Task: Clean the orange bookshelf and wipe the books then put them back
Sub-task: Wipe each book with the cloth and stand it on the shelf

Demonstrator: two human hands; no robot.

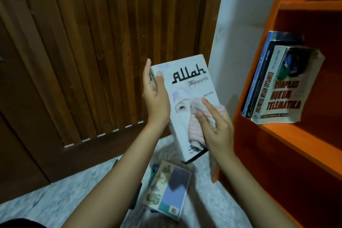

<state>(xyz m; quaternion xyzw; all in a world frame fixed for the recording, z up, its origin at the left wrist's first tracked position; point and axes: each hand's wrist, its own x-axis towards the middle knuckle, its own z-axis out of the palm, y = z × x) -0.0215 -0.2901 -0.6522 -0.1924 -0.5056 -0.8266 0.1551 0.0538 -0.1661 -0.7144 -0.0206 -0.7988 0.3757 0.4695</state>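
My left hand (pixel 155 98) grips the upper left edge of a white book (pixel 187 87), thumb on the cover and fingers behind the spine, holding it up in the air. The cover reads "Allah" in black letters; a smaller line beneath is too blurred to read. My right hand (pixel 216 126) lies flat, fingers straight, pressing a pink striped cloth (pixel 196 127) against the cover's lower right. Just right of that hand stands the orange bookshelf (pixel 277 144), where a few books lean. The nearest shelved book (pixel 288 94) reads "KOMPILASI HUKUM TELEMATIKA" on cover and spine. Below both hands, a floor book (pixel 168 189) lies with its barcode showing. Beyond my left hand is a slatted wooden door (pixel 92 42).
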